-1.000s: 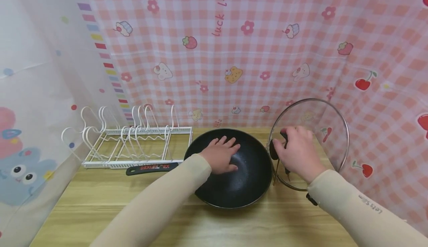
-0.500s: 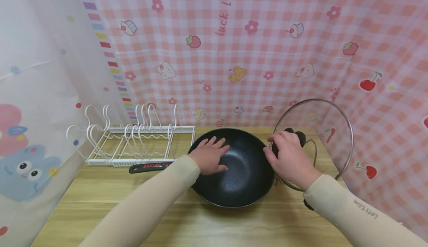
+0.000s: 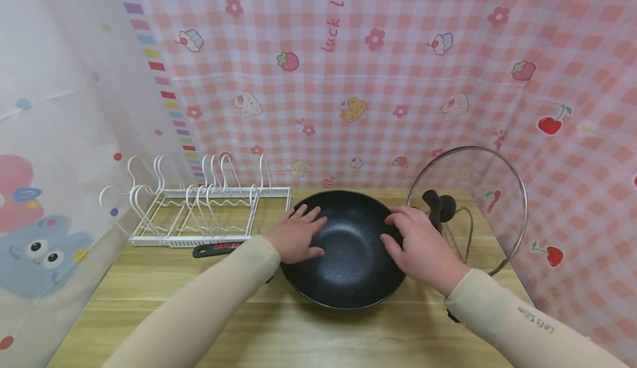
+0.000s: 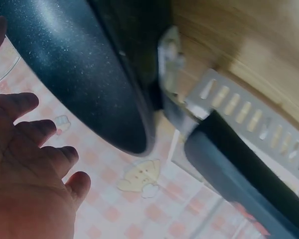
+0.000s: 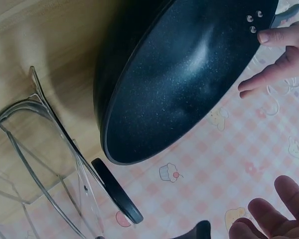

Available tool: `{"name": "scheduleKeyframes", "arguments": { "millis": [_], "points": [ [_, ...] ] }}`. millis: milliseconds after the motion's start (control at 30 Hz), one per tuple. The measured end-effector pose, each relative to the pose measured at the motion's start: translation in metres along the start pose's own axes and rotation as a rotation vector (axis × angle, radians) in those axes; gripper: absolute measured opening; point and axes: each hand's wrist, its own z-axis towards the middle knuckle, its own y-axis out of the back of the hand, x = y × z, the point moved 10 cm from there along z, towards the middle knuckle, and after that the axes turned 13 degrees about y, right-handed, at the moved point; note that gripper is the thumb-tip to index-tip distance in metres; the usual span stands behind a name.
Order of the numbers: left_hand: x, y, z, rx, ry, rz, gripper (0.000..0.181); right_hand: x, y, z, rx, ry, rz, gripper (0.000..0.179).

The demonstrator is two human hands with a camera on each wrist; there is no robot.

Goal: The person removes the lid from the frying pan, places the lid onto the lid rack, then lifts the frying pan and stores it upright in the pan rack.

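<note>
A black wok point(image 3: 350, 257) sits on the table, its inside speckled and bare. My left hand point(image 3: 294, 238) is spread over the wok's left side, fingers straight and apart. In the left wrist view those fingers point(image 4: 35, 129) hold nothing, and the black wok handle point(image 4: 234, 169) runs off beside them. Above the wok's right rim is my right hand point(image 3: 423, 246), its fingers loosely bent with nothing between them. Right behind that hand a glass lid point(image 3: 523, 207) with a metal rim stands upright, its black knob point(image 3: 448, 208) showing.
A white wire rack point(image 3: 199, 240) with several upright loops stands at the back left, close behind the wok handle. Bent wire point(image 5: 20, 144) of a stand shows by the lid in the right wrist view. A pink checked curtain point(image 3: 308, 91) hangs behind the wooden table point(image 3: 348, 337).
My right hand has come away from the lid's knob and moved left to the wok's right rim. My left hand has drawn left across the wok. The lid still stands upright.
</note>
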Motion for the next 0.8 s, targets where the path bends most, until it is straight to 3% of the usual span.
{"name": "scheduleKeyframes", "arguments": {
  "millis": [400,800],
  "points": [
    [0.022,-0.01,-0.01,-0.027,0.016,-0.006,0.082,0.006,-0.019,-0.005,0.048,0.023,-0.009,0.034],
    [0.04,-0.016,-0.02,-0.009,0.027,-0.072,0.081,0.007,-0.043,-0.013,0.103,0.05,0.009,0.036]
  ]
}}
